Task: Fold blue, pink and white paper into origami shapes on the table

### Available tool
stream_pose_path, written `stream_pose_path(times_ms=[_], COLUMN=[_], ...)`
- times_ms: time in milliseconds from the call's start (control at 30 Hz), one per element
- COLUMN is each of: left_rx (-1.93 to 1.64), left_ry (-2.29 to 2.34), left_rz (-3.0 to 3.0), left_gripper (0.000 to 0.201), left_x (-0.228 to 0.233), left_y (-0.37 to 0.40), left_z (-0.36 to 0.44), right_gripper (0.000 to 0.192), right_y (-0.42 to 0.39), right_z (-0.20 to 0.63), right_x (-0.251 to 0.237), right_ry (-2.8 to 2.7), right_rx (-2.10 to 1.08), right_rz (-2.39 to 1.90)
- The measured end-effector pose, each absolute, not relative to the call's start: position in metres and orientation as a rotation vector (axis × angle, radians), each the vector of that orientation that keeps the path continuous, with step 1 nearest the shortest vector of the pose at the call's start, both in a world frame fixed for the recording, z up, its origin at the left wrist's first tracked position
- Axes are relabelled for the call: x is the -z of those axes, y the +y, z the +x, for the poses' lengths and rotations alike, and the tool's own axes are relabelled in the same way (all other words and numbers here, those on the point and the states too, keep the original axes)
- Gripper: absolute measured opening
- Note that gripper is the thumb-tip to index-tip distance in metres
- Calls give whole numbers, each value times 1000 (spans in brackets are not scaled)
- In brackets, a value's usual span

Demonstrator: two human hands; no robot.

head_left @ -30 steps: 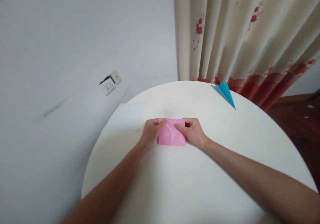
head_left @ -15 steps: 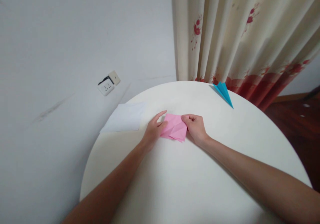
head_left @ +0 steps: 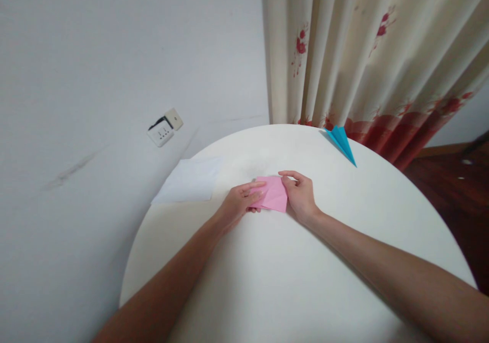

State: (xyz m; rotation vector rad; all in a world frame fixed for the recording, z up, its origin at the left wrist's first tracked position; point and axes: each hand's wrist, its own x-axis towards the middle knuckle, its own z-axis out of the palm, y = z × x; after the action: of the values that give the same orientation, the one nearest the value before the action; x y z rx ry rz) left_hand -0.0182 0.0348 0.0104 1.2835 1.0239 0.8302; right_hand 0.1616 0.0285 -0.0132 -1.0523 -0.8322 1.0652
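Note:
A small piece of folded pink paper (head_left: 275, 194) is between my hands, over the middle of the round table. My left hand (head_left: 244, 199) grips its left side, with thumb and forefinger on top and other fingertips curled underneath. At the right edge of the paper is my right hand (head_left: 300, 192). Its thumb rests against the upper right corner while the forefinger is lifted and stretched out past it. The rest of the right fingers are partly hidden behind the hand and paper.
White paper sheets (head_left: 187, 182) lie at the table's left edge, near the wall. A blue paper plane (head_left: 341, 143) rests at the far right rim of the white table (head_left: 344, 302). Behind it hangs a flowered curtain (head_left: 344, 52). A wall socket (head_left: 161, 133) is at left.
My left hand has slid right over the paper and its thumb and forefinger have come down onto it. The right forefinger has lifted off. The paper's loose lower layers are now less spread.

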Motion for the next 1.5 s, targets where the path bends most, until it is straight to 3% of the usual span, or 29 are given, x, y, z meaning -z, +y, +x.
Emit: stream_pose_path(times_ms=[167, 333, 933, 1500], left_rx=[-942, -1062, -1008, -1049], left_ry=[1146, 1257, 1280, 1250], left_rz=[1361, 1400, 1602, 1649], left_gripper=[52, 40, 47, 32], left_x=[-6, -10, 0, -3], left_y=[41, 44, 51, 49], left_z=[-20, -19, -27, -22], right_gripper=[30, 29, 29, 27], right_y=[31, 34, 38, 35], right_z=[161, 161, 164, 173], right_x=[16, 25, 33, 21], right_ry=[-913, -1011, -1061, -1038], right_rx=[-1027, -1001, -898, -897], right_rz=[-1033, -1049, -1103, -1132])
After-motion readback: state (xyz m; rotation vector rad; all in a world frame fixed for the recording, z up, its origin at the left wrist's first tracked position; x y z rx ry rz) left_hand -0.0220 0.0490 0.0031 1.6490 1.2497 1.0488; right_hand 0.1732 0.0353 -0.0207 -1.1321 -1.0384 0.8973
